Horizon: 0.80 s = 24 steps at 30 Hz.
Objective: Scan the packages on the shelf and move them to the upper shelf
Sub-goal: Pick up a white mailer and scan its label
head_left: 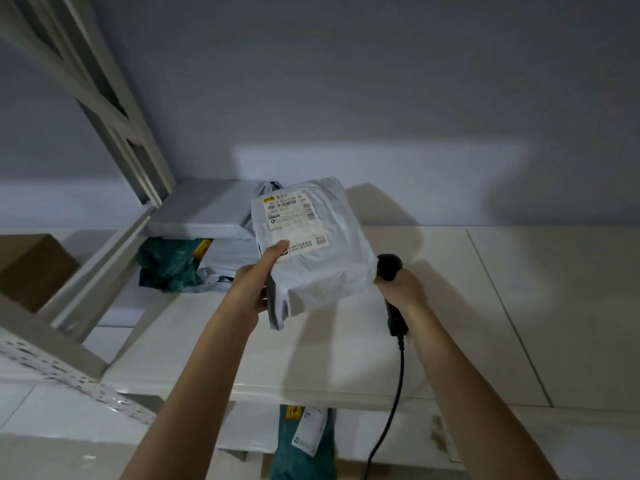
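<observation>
Now: left hand (256, 289) pinching pale grey plastic mailer package (318, 251) above white upper shelf (485, 306); right hand (401, 289) gripping black corded barcode scanner (389, 268). Advisable: set down flat beside stacked grey mailers (204, 213), label up.

Pale grey parcel (322, 258) with white label (294, 220); black scanner (389, 268); teal bag (166, 265) centre left; brown box (31, 268) far left.

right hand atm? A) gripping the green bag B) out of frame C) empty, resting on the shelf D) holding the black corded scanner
D: the right hand grips the black corded scanner beside the grey package, which the left hand holds above the shelf.
</observation>
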Available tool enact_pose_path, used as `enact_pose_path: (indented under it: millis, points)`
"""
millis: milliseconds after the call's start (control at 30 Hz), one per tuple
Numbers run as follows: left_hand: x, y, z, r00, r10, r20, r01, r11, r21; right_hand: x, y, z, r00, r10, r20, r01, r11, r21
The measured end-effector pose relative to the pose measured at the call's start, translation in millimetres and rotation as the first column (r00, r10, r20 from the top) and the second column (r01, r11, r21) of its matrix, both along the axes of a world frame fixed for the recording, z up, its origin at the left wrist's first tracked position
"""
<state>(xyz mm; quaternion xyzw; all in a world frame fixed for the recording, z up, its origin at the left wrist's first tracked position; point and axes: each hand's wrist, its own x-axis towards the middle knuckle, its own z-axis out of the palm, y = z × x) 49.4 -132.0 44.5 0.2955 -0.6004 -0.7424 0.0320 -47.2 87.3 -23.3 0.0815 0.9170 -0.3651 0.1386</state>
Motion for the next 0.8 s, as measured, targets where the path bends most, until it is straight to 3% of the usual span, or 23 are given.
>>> enact_pose_path:
  millis: [67,100,167,233,300,400,467,533,667,800]
  points:
    - [3,0,3,1.000,-0.004,-0.007,0.004,1.000,0.023,10,4,11,0.994,-0.005,-0.111,0.025,0.984,0.176]
    - [6,-1,5,1.000,-0.016,-0.018,0.016,0.999,0.036,16,6,18,0.977,0.010,-0.212,0.016,0.993,0.119]
    - [13,-3,11,0.998,-0.046,-0.049,0.049,0.997,0.060,33,13,38,0.960,0.059,-0.275,-0.139,0.949,-0.282]
    - [21,-7,18,0.993,-0.081,-0.088,0.090,0.991,0.099,55,19,64,0.945,0.193,-0.264,-0.320,0.713,-0.624]
    - [30,-10,28,0.982,-0.142,-0.126,0.161,0.975,0.152,79,19,86,0.884,0.275,-0.377,-0.466,0.554,-0.690]
    - [46,-12,42,0.969,-0.234,-0.079,0.244,0.957,0.156,113,7,109,0.843,0.290,-0.452,-0.537,0.461,-0.706]
    - [63,-14,51,0.960,-0.276,-0.037,0.279,0.952,0.124,135,-6,114,0.820,0.269,-0.505,-0.569,0.474,-0.673]
    - [80,-15,58,0.959,-0.279,-0.052,0.282,0.958,0.054,157,-20,119,0.819,0.183,-0.545,-0.545,0.548,-0.635]
    - [121,-19,70,0.959,-0.199,-0.203,0.166,0.972,-0.169,198,-38,123,0.789,-0.009,-0.615,-0.454,0.665,-0.593]
    - [172,-22,86,0.794,-0.516,-0.323,0.361,0.826,-0.432,235,-46,128,0.741,-0.121,-0.660,-0.391,0.721,-0.571]
